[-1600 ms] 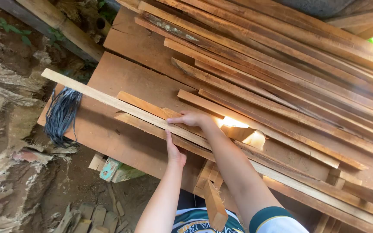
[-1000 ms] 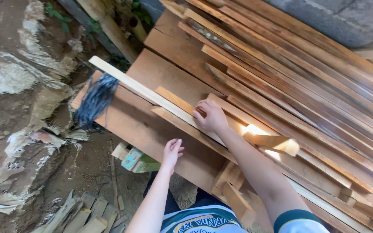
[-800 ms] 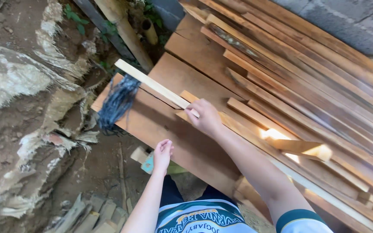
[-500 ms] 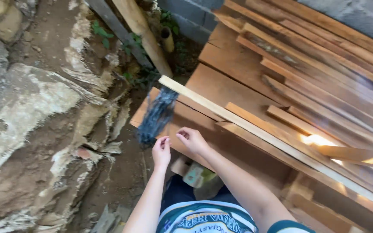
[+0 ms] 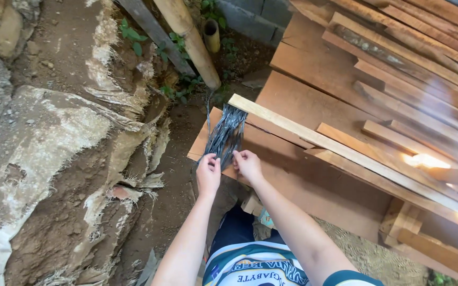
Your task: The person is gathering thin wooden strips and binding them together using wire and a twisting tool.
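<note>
Head view shows the left hand (image 5: 208, 175) and right hand (image 5: 248, 165) both pinching the bundle of dark strands (image 5: 226, 135) mid-frame, lying on the wide board's (image 5: 314, 175) edge under a pale slat (image 5: 345, 153)

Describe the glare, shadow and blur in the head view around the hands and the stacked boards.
Head view: a bright sun patch glares on the stacked boards at right, with a hazy flare streak above it; the left hand, right hand and dark bundle of strands sit sharp in even shade.
</note>
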